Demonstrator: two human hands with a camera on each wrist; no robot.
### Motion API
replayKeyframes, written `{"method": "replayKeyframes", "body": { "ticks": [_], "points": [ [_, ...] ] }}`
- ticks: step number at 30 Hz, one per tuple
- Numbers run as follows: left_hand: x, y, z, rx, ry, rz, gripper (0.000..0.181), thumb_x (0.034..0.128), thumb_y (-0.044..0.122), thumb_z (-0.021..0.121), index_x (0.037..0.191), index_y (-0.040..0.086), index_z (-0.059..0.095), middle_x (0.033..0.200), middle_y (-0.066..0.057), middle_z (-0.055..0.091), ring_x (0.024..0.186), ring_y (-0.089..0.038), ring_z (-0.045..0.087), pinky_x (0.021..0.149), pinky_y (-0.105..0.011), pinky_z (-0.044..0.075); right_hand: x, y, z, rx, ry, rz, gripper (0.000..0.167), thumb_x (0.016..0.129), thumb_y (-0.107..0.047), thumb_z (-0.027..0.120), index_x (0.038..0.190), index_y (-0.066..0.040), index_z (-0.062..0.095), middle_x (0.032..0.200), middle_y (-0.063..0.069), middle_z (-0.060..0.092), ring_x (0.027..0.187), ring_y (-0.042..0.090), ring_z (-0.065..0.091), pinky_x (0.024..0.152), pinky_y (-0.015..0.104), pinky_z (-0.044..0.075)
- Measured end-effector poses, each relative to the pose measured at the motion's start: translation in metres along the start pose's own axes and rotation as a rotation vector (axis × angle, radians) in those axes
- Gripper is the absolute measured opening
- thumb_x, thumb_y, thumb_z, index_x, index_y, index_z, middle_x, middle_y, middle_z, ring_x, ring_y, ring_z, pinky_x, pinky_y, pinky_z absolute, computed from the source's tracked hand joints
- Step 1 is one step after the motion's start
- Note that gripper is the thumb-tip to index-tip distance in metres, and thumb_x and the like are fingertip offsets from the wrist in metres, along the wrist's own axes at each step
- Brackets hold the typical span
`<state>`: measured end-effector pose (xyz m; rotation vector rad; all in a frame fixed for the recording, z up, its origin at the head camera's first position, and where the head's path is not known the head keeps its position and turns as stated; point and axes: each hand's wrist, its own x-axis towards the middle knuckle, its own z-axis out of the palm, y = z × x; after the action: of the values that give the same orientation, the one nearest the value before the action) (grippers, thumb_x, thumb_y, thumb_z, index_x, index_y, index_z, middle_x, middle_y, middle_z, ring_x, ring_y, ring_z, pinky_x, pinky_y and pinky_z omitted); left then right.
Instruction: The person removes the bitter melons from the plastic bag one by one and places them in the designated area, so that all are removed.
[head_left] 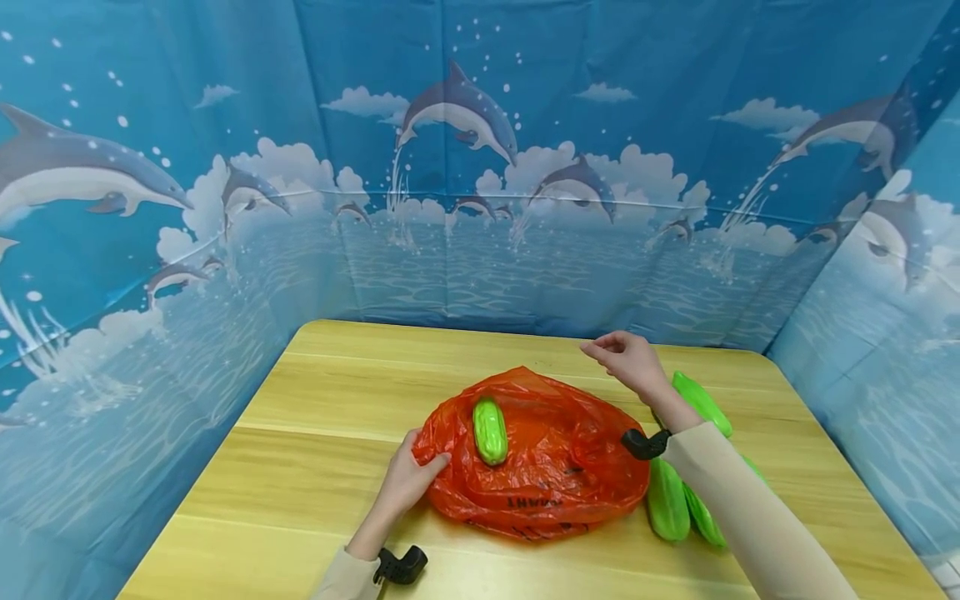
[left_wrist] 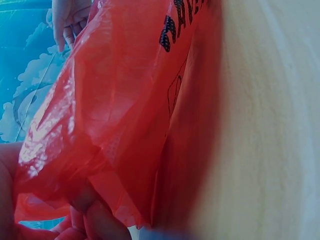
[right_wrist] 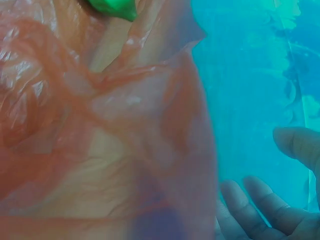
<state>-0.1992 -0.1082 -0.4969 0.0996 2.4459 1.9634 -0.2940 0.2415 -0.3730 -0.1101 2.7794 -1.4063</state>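
Observation:
A red plastic bag [head_left: 555, 433] lies spread with its mouth facing up, dark lettering along its near side. One short green ridged cucumber-like vegetable [head_left: 491, 431] is inside, toward the left. My left hand [head_left: 411, 477] grips the bag's left edge, thumb on the inner side; in the left wrist view the fingers [left_wrist: 102, 220] bunch the plastic [left_wrist: 115, 125]. Beyond the bag's far right edge, my right hand [head_left: 628, 358] is raised with nothing in it. In the right wrist view its thumb and loosely bent fingers [right_wrist: 257, 205] stand apart, beside the bag.
Several more green vegetables [head_left: 667, 500] lie on the table right of the bag, partly hidden under my right forearm. The wooden table [head_left: 300, 467] has a rounded far edge. A blue dolphin-print curtain [head_left: 450, 275] hangs close behind and along the sides.

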Motion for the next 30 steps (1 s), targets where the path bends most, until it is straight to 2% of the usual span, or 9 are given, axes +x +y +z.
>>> {"method": "replayKeyframes", "body": {
  "ticks": [5,10,13,20,25,30],
  "points": [
    [-0.001,0.000,-0.001,-0.008,0.008,0.012,0.053,0.0854,0.014,0.069,0.128,-0.006,0.043,0.118,-0.020,0.056,0.106,-0.033,0.057,0.089,-0.045,0.048,-0.003,0.007,-0.005,-0.037,0.007,0.011,0.060,0.089,-0.049,0.060,0.121,0.002,0.056,0.115,0.020,0.057,0.092,0.029,0.056,0.073,0.036,0.050],
    [-0.001,0.001,-0.001,-0.006,0.016,0.017,0.052,0.0856,0.012,0.068,0.127,-0.007,0.044,0.117,-0.021,0.057,0.105,-0.033,0.057,0.088,-0.044,0.049,-0.006,0.015,-0.011,-0.022,0.016,0.033,0.061,0.090,-0.048,0.059,0.123,0.003,0.054,0.116,0.021,0.056,0.096,0.031,0.055,0.076,0.038,0.050],
    [-0.003,0.008,-0.002,-0.010,0.015,0.009,0.050,0.0859,0.009,0.067,0.126,-0.008,0.044,0.116,-0.022,0.057,0.104,-0.034,0.057,0.088,-0.045,0.049,-0.007,0.020,-0.015,-0.014,0.023,0.047,0.062,0.090,-0.049,0.058,0.123,0.003,0.053,0.116,0.022,0.055,0.097,0.032,0.055,0.078,0.039,0.051],
    [-0.015,0.039,-0.003,-0.009,-0.009,0.018,0.046,0.0866,0.004,0.064,0.124,-0.013,0.043,0.115,-0.027,0.056,0.104,-0.039,0.056,0.088,-0.048,0.048,-0.008,0.033,-0.023,-0.030,0.039,0.086,0.068,0.089,-0.054,0.056,0.126,0.003,0.051,0.118,0.024,0.054,0.100,0.033,0.054,0.078,0.039,0.050],
    [-0.016,0.041,-0.004,-0.010,-0.010,0.016,0.046,0.0869,0.005,0.065,0.124,-0.013,0.043,0.115,-0.026,0.056,0.104,-0.039,0.056,0.088,-0.048,0.048,-0.009,0.039,-0.027,-0.029,0.034,0.139,0.077,0.087,-0.061,0.053,0.130,0.004,0.048,0.120,0.022,0.053,0.103,0.034,0.053,0.079,0.040,0.048],
    [-0.015,0.041,-0.004,-0.001,-0.009,0.017,0.045,0.0871,0.005,0.064,0.123,-0.013,0.043,0.114,-0.026,0.056,0.103,-0.038,0.057,0.088,-0.048,0.048,-0.011,0.046,-0.032,-0.012,0.027,0.157,0.080,0.087,-0.062,0.053,0.132,0.004,0.046,0.127,0.025,0.048,0.109,0.038,0.050,0.087,0.048,0.046]
  ]
}}
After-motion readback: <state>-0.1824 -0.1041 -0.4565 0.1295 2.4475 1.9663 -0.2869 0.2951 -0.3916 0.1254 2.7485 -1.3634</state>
